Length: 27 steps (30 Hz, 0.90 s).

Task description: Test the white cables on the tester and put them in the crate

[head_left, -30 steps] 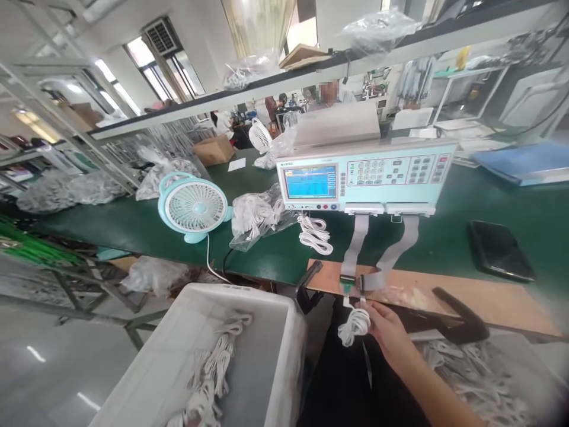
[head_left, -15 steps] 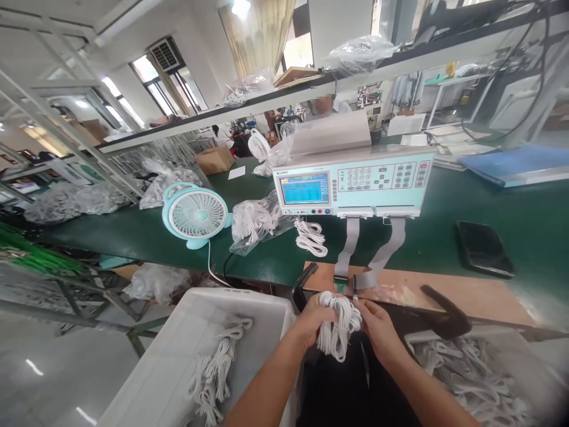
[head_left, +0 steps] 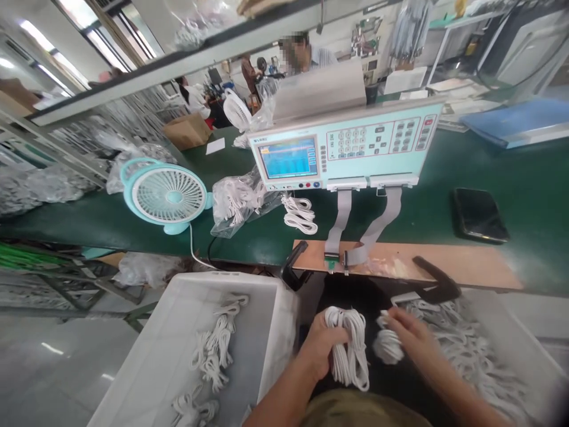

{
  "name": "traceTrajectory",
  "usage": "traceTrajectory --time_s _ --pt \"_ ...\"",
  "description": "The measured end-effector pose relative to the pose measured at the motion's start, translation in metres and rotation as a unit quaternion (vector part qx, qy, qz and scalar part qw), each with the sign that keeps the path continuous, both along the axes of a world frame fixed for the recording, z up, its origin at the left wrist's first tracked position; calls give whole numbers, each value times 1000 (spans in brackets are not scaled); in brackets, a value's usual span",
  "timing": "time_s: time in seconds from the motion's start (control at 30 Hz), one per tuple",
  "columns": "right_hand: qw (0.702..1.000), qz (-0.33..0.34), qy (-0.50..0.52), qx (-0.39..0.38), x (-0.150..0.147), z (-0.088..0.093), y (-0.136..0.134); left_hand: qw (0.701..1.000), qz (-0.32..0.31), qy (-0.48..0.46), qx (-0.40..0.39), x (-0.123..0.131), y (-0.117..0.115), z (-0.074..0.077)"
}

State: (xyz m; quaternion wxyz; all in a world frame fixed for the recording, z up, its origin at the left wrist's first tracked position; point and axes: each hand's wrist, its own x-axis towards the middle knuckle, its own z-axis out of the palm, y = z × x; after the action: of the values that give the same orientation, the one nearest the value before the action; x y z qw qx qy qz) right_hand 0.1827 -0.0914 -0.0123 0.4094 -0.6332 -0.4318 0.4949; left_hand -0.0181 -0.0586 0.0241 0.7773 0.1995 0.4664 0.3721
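My left hand is closed around a thick bundle of coiled white cables, with the thumb lying across it. To its right, my right hand pinches a smaller coiled white cable, which hangs below the fingertips and is slightly blurred. Both hands are over my dark lap, in front of the table edge. Beyond them, two grey ribbon cables run from a test instrument with a lit blue screen down to small connectors on a brown board. Neither hand touches the connectors.
On my left stands a white bin with several coiled cables; another bin of cables is at right. A black clamp grips the board's edge. The green table holds a fan, bagged cables and a phone. A person sits beyond.
Both hands have drawn back from the connectors toward my body. The right hand has moved away from the left one, carrying a coiled cable. The view has tilted downward.
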Motion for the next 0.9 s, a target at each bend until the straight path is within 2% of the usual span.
traceTrajectory --time_s 0.03,0.1,0.17,0.23,0.3,0.33,0.4,0.5,0.6,0.67,0.7,0.73,0.8,0.87,0.9 --pt "997 3 -77 -2 24 -5 -10 1000 9 0 -15 2 -2 -1" --pt "972 -7 -233 -10 62 -12 -28 999 21 -3 -42 8 -4 -6" --pt "956 -19 -294 -7 74 -11 -38 999 9 -7 -49 16 -4 -10" --pt "976 25 -218 0 60 -2 -40 999 -18 -7 -43 27 -4 -13" --pt "992 111 -54 4 32 9 -32 998 -49 -7 -36 38 -5 -13" --pt "989 143 27 1 19 13 -27 997 -63 -8 -34 41 -5 -12" --pt "974 164 154 -8 -1 17 -16 997 -78 7 -21 43 -6 -11" --pt "962 109 248 -19 -10 11 -6 991 -82 104 19 30 -6 -12" --pt "968 13 248 -44 -10 -1 -2 963 -77 232 118 5 -10 -15" --pt "975 -38 208 -60 -12 -7 0 921 -94 295 236 -9 -17 -15" --pt "980 -51 179 -64 -14 -8 1 889 -127 318 302 -13 -22 -15" --pt "986 -57 145 -63 -15 -9 2 850 -175 334 369 -15 -26 -15" --pt "995 -47 70 -47 -19 -7 6 750 -275 356 485 -14 -33 -14" --pt "1000 -16 -7 -16 -22 -4 8 660 -331 381 556 -8 -36 -14" --pt "999 5 -40 1 -23 -3 9 628 -344 395 575 -4 -36 -14"
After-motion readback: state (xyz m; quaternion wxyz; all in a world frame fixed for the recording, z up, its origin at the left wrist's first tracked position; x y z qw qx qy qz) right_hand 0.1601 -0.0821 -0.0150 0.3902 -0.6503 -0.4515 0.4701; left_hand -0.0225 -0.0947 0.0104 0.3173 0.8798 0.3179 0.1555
